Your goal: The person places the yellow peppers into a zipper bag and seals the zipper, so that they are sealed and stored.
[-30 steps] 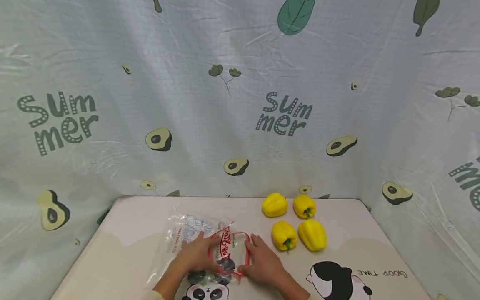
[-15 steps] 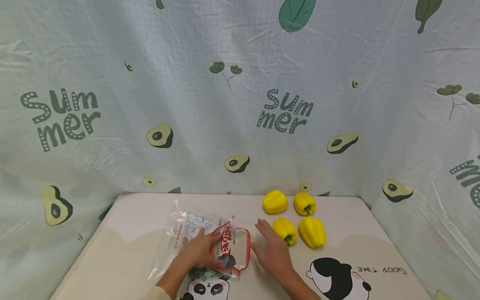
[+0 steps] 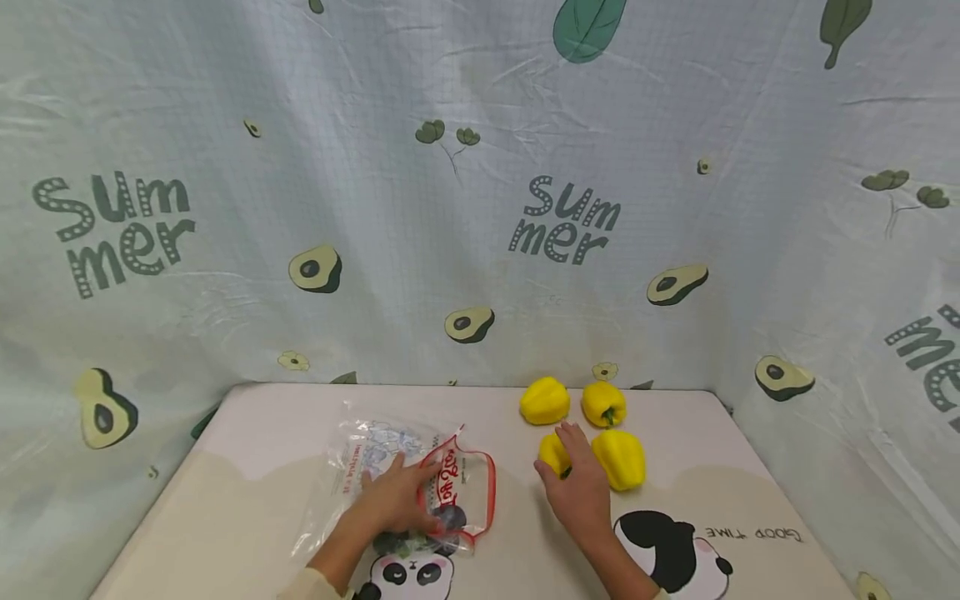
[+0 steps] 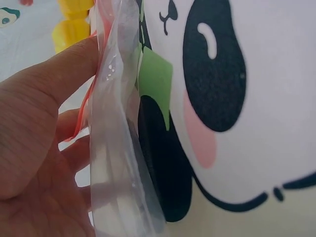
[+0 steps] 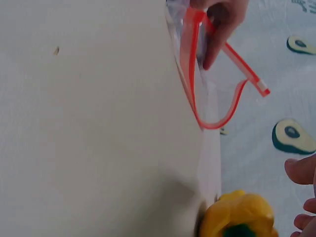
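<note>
My left hand holds a clear zip bag by its mouth, which gapes toward the right with a red seal strip. In the left wrist view, the thumb lies against the plastic and the other fingers are partly behind the red edge. My right hand hovers over the front left yellow bell pepper, thumb and fingers spread around it. The right wrist view has that pepper just beside the fingertips; contact cannot be made out.
Three more yellow bell peppers stand close by: back left, back right and front right. The table has printed cartoon figures. A patterned curtain hangs behind the table's far edge.
My right hand has let go of the bag's right edge and moved right, over the front left pepper. The left hand stays at the bag, whose mouth remains open.
</note>
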Action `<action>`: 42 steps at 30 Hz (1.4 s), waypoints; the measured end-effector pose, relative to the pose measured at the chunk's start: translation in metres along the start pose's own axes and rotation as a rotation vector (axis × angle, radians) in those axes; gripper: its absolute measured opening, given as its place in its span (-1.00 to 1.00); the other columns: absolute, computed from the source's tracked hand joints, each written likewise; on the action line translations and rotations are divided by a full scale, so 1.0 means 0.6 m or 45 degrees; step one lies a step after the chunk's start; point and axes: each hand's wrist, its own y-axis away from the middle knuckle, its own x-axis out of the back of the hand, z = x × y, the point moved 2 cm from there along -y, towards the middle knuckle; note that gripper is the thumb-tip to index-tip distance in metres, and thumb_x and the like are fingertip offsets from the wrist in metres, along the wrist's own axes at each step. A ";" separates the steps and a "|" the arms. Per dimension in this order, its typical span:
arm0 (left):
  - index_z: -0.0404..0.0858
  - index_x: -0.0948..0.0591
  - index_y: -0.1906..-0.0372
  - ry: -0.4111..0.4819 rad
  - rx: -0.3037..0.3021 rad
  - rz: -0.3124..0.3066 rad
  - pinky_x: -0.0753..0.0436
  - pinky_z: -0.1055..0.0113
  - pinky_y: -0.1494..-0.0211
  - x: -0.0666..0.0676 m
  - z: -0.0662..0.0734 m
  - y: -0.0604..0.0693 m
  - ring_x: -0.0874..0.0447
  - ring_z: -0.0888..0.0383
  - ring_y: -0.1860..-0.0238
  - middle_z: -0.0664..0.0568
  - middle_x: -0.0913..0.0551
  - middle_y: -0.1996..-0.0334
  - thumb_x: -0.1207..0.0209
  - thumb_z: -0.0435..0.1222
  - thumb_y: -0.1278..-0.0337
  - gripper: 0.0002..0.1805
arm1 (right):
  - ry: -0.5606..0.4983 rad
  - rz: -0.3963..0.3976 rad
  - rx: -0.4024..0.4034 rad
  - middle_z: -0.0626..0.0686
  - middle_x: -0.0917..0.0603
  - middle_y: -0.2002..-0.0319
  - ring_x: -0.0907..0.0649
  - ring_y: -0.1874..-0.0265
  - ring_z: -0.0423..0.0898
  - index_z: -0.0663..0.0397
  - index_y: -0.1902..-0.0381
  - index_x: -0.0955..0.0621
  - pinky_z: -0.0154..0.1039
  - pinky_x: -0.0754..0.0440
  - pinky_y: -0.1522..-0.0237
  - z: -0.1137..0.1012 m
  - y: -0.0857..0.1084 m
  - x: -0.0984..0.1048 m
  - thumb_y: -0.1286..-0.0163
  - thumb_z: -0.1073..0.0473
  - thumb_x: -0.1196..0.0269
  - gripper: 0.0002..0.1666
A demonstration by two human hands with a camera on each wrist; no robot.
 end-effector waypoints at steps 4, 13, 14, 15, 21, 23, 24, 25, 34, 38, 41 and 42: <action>0.00 -0.56 -0.43 0.001 0.001 -0.006 0.09 -0.77 -0.38 0.000 -0.001 0.001 -0.14 -0.41 -0.62 -0.12 -0.57 -0.42 -0.65 0.04 0.31 0.00 | -0.065 -0.040 -0.119 0.22 -0.47 -0.51 -0.42 -0.55 0.20 0.21 -0.46 -0.47 0.19 -0.35 -0.56 0.021 -0.003 -0.001 -0.34 0.16 -0.45 -0.23; 0.00 -0.55 -0.43 0.019 -0.007 -0.006 0.11 -0.77 -0.38 -0.004 0.001 0.000 -0.13 -0.42 -0.62 -0.12 -0.57 -0.42 -0.65 0.03 0.32 0.01 | -0.058 -0.104 -0.299 0.32 -0.44 -0.50 -0.47 -0.46 0.29 0.27 -0.52 -0.36 0.30 -0.36 -0.53 0.036 -0.006 -0.001 -0.33 0.12 -0.45 -0.11; 0.00 -0.55 -0.43 0.022 -0.009 -0.008 0.12 -0.77 -0.38 -0.004 0.001 0.000 -0.13 -0.43 -0.62 -0.13 -0.58 -0.42 -0.65 0.03 0.32 0.01 | -0.054 -0.115 -0.333 0.32 -0.43 -0.50 -0.47 -0.45 0.29 0.26 -0.53 -0.34 0.31 -0.35 -0.53 0.039 -0.006 -0.002 -0.33 0.10 -0.45 -0.09; 0.00 -0.55 -0.43 0.022 -0.012 -0.008 0.12 -0.78 -0.38 -0.004 0.002 0.001 -0.13 -0.43 -0.62 -0.13 -0.58 -0.42 -0.65 0.02 0.32 0.00 | -0.054 -0.123 -0.362 0.32 -0.43 -0.50 -0.47 -0.44 0.30 0.26 -0.54 -0.32 0.32 -0.35 -0.53 0.042 -0.006 -0.003 -0.32 0.09 -0.45 -0.06; 0.03 -0.55 -0.44 0.027 -0.015 -0.002 0.13 -0.78 -0.38 -0.005 0.004 0.001 -0.12 -0.43 -0.62 -0.10 -0.57 -0.43 -0.66 0.02 0.31 0.00 | -0.074 -0.132 -0.436 0.34 -0.42 -0.49 -0.45 -0.44 0.32 0.26 -0.56 -0.27 0.36 -0.33 -0.51 0.053 -0.009 -0.008 -0.29 0.09 -0.47 0.01; 0.03 -0.54 -0.44 0.025 -0.018 0.001 0.11 -0.78 -0.36 -0.005 0.004 0.001 -0.12 -0.43 -0.62 -0.10 -0.58 -0.42 -0.66 0.03 0.32 0.01 | -0.079 -0.127 -0.450 0.34 -0.43 -0.49 -0.45 -0.44 0.32 0.26 -0.56 -0.28 0.36 -0.33 -0.52 0.055 -0.011 -0.008 -0.28 0.10 -0.48 0.00; 0.03 -0.54 -0.44 0.023 -0.018 -0.001 0.10 -0.79 -0.36 -0.005 0.004 0.001 -0.13 -0.44 -0.61 -0.10 -0.58 -0.42 -0.66 0.03 0.32 0.02 | -0.077 -0.124 -0.456 0.35 -0.43 -0.49 -0.45 -0.45 0.33 0.27 -0.55 -0.29 0.36 -0.33 -0.52 0.055 -0.011 -0.008 -0.27 0.10 -0.48 0.00; 0.04 -0.54 -0.44 0.023 -0.017 -0.002 0.10 -0.79 -0.36 -0.005 0.004 0.001 -0.13 -0.44 -0.61 -0.11 -0.58 -0.42 -0.66 0.04 0.33 0.02 | -0.078 -0.118 -0.459 0.36 -0.44 -0.48 -0.45 -0.45 0.33 0.28 -0.54 -0.30 0.36 -0.32 -0.52 0.055 -0.012 -0.007 -0.27 0.12 -0.49 0.00; 0.02 -0.53 -0.45 0.030 -0.021 0.007 0.12 -0.79 -0.36 -0.004 0.002 0.002 -0.12 -0.45 -0.61 -0.10 -0.58 -0.42 -0.65 0.03 0.33 0.02 | -0.104 -0.128 -0.474 0.40 -0.47 -0.44 -0.46 -0.42 0.36 0.30 -0.51 -0.35 0.37 -0.33 -0.50 0.044 -0.014 -0.003 -0.18 0.20 -0.55 0.00; 0.03 -0.52 -0.46 0.032 -0.008 0.003 0.13 -0.79 -0.36 -0.002 0.001 0.003 -0.11 -0.44 -0.62 -0.09 -0.57 -0.43 -0.65 0.04 0.33 0.04 | -0.116 -0.148 -0.468 0.38 -0.50 -0.42 -0.49 -0.39 0.36 0.29 -0.50 -0.38 0.36 -0.34 -0.50 0.041 -0.012 -0.004 -0.17 0.23 -0.55 -0.01; 0.04 -0.52 -0.46 0.032 -0.004 -0.002 0.14 -0.79 -0.36 -0.001 0.001 0.003 -0.10 -0.44 -0.62 -0.09 -0.57 -0.43 -0.65 0.03 0.32 0.03 | -0.114 -0.158 -0.460 0.37 -0.53 -0.39 -0.52 -0.35 0.35 0.30 -0.49 -0.40 0.36 -0.38 -0.48 0.038 -0.010 -0.006 -0.15 0.25 -0.57 -0.02; 0.04 -0.52 -0.46 0.031 -0.006 0.000 0.13 -0.79 -0.36 -0.002 0.000 0.002 -0.10 -0.44 -0.62 -0.09 -0.57 -0.43 -0.65 0.03 0.32 0.03 | -0.114 -0.158 -0.457 0.37 -0.54 -0.38 -0.53 -0.34 0.35 0.29 -0.48 -0.41 0.36 -0.38 -0.48 0.037 -0.009 -0.008 -0.14 0.25 -0.57 -0.02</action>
